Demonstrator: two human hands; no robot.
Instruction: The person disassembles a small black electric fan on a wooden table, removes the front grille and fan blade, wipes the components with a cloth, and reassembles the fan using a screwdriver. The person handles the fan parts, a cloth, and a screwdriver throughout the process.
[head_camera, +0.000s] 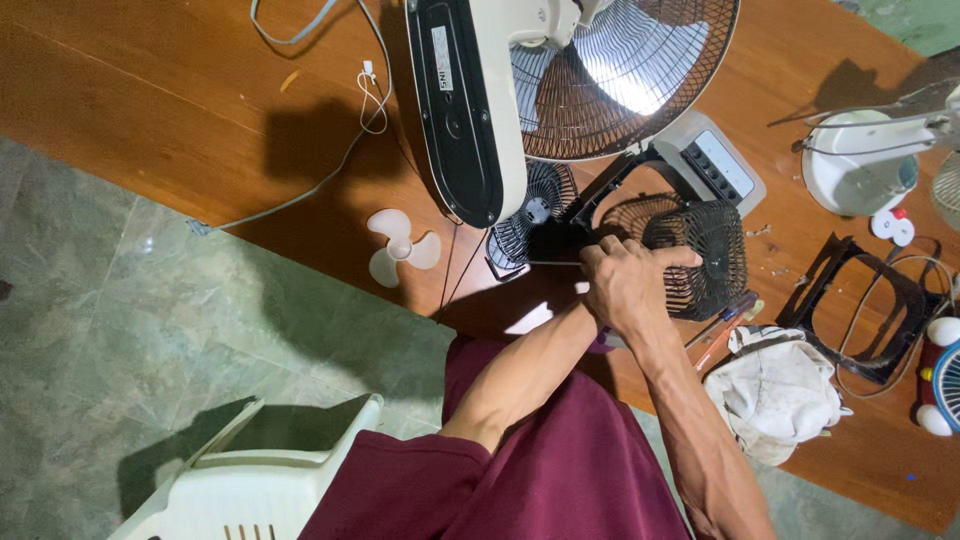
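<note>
Your right hand is gripping the black fan grille on the table; whether your hidden left hand is closed, I cannot tell.

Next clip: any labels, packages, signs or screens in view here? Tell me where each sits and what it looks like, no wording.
Label sticker: on the black underside of the big fan's base, top centre; narrow upright rectangle, white with dark print and a red band.
Control panel: on the pale grey box right of the fan's grille; slanted rectangle, a row of dark buttons, no lit screen.
No packages or signs visible.
</note>
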